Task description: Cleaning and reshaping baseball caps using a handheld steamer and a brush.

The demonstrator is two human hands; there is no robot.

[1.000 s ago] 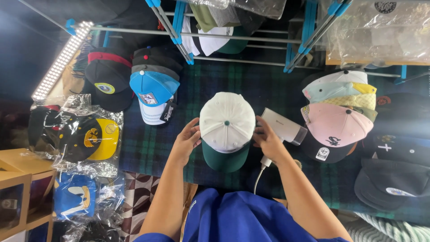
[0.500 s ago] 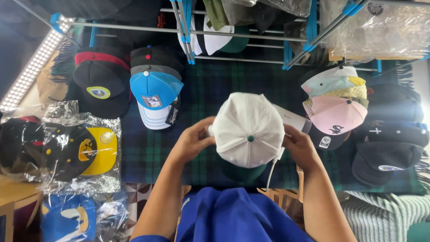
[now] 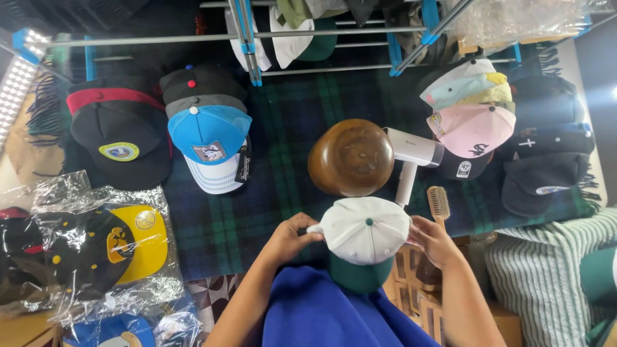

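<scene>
Cap in hand: a white cap with a green brim (image 3: 364,239) is held near the person, over the near edge of the counter (image 3: 283,193), crown up and brim pointing toward the person
Left hand (image 3: 292,236): fingers curled onto the left side of the cap's crown, gripping it
Right hand (image 3: 432,239): fingers closed on the right side of the same crown, so the hands hold the cap between them
Wooden form: a rounded brown wooden cap block (image 3: 351,157) stands bare on the plaid cloth just beyond the held cap
Steamer: a white handheld steamer (image 3: 411,157) lies just right of the wooden block, touching or nearly touching it
Brush: a small bristle brush (image 3: 439,204) lies near the right hand, right of the steamer's handle
Left side: a blue and white cap (image 3: 209,138) lies on the cloth, with a black cap with a red band (image 3: 119,132) further left
Near left: caps wrapped in clear plastic bags (image 3: 96,247), one black and yellow
Right side: a pink cap (image 3: 475,128) tops a stack of pale caps, with dark caps (image 3: 546,167) beside it
Far edge: a metal rack with blue joints (image 3: 250,38) carries more hanging caps
</scene>
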